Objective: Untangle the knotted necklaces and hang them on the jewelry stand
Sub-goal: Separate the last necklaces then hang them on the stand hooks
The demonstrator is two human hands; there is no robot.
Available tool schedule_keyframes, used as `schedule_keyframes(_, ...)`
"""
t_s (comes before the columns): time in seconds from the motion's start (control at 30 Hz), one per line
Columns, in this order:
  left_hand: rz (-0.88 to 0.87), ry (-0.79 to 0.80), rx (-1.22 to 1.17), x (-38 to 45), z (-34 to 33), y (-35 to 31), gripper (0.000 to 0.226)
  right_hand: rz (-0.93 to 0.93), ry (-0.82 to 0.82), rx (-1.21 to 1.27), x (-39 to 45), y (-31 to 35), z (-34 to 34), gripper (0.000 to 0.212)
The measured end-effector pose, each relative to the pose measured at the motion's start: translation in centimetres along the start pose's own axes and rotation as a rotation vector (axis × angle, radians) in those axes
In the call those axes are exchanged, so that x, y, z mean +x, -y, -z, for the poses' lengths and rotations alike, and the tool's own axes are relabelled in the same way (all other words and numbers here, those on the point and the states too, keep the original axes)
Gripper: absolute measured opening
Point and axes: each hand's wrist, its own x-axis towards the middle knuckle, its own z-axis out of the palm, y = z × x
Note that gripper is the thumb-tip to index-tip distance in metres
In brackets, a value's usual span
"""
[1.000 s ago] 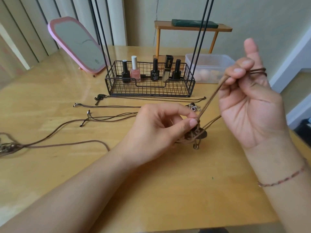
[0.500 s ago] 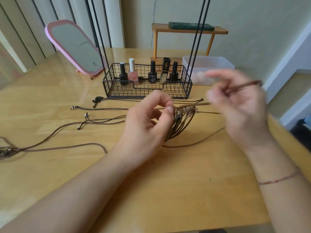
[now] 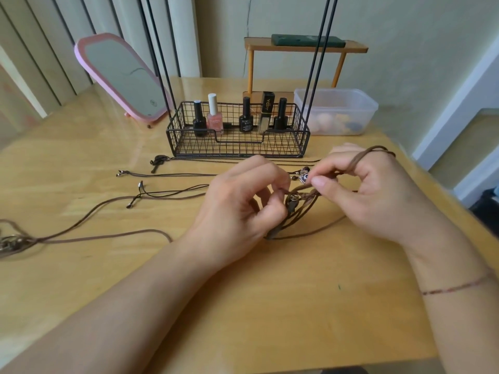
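Left hand (image 3: 237, 209) and right hand (image 3: 372, 195) pinching knotted brown cord necklace (image 3: 302, 203) above wooden table (image 3: 270, 306), wire basket (image 3: 237, 147) behind

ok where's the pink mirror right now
In the head view the pink mirror stands at the far left of the table, leaning back, just left of the wire basket.

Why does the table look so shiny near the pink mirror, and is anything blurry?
Head view: daylight bounces off the glossy wooden table, making a pale glare patch beside the pink mirror; both hands, left hand and right hand, look sharp now, pinching the brown cord necklace; the wide lens slants the stand's black rods.
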Motion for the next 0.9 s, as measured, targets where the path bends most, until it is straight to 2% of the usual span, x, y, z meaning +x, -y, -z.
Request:
schedule_keyframes(0.1,0.053,-0.015,-0.06,0.0,0.0,0.0,0.009,0.014,0.005,-0.017,0.1,0.5,-0.3,0.009)
schedule_keyframes(0.23,0.09,0.011,-0.137,0.2,-0.2,-0.1,0.017,0.019,0.033,0.12,0.2,1.5,-1.0,0.016)
schedule_keyframes(0.33,0.14,-0.025,-0.226,0.3,-0.3,-0.1,0.022,0.008,-0.021,0.202,0.3,1.7,-1.5,0.013)
schedule_keyframes(0.43,0.115,-0.005,-0.228,0.4,-0.3,-0.2,0.02,0.067,-0.1,0.247,0.4,1.6,-1.8,0.012)
schedule_keyframes(0.53,0.083,0.037,-0.205,0.4,-0.3,-0.3,0.019,0.146,-0.111,0.298,0.5,1.6,-2.1,0.012)
schedule_keyframes(0.67,0.042,0.023,-0.189,0.3,0.0,-0.1,0.017,0.156,-0.131,0.377,0.5,1.6,-2.5,0.014)
schedule_keyframes(0.73,0.037,0.007,-0.288,0.2,-0.1,-0.2,0.009,0.154,-0.126,0.363,0.4,1.6,-2.8,0.012)
schedule_keyframes(0.9,0.258,-0.08,-0.695,0.5,-0.2,-0.1,0.005,0.15,-0.142,0.533,0.5,2.1,-3.2,0.008)
